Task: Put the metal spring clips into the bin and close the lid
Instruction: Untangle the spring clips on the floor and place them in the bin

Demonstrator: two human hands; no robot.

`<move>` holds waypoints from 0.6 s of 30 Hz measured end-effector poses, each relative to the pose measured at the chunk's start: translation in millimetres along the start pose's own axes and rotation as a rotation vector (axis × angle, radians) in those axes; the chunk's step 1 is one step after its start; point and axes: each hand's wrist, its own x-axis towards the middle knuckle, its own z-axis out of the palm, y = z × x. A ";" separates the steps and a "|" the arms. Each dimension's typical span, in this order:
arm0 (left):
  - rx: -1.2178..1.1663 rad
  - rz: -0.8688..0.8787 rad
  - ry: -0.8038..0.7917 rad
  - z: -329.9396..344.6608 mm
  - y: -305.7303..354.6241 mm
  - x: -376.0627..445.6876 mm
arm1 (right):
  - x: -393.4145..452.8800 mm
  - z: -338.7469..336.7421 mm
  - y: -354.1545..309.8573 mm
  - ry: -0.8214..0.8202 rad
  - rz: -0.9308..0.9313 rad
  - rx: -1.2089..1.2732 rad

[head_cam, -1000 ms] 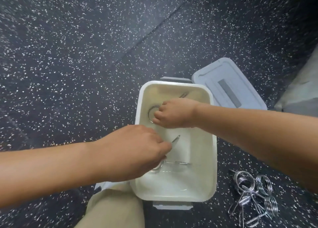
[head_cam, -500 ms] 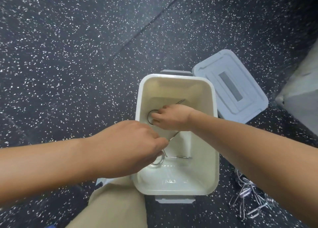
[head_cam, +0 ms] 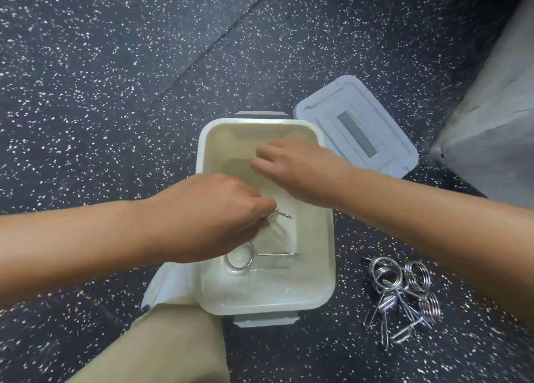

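On dark speckled flooring (head_cam: 115, 93), the white bin (head_cam: 328, 267) stands open, its grey lid (head_cam: 358, 128) beside it. Left hand (head_cam: 213, 217) pinches a wire spring clip (head_cam: 281, 214) inside the bin; right hand (head_cam: 297, 168) hovers fingers-together, grip indeterminate. Remaining coiled clips (head_cam: 401, 293) lie right of the bin.

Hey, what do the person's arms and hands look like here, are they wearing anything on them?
Both hands are bare: no gloves, rings, watch or bands show on the left hand or the right hand. The forearms are uncovered to the picture's edge, so no sleeves appear. The only clothing in view is a tan trouser leg at the bottom.
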 end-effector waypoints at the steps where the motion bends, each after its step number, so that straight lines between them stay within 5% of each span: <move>1: 0.007 0.011 0.002 -1.1 2.2 4.5 | -10.0 -9.3 3.1 0.003 0.042 -0.015; 18: 0.086 0.225 -0.129 27.9 89.3 118.4 | -251.6 -22.9 -20.7 -0.092 0.603 0.143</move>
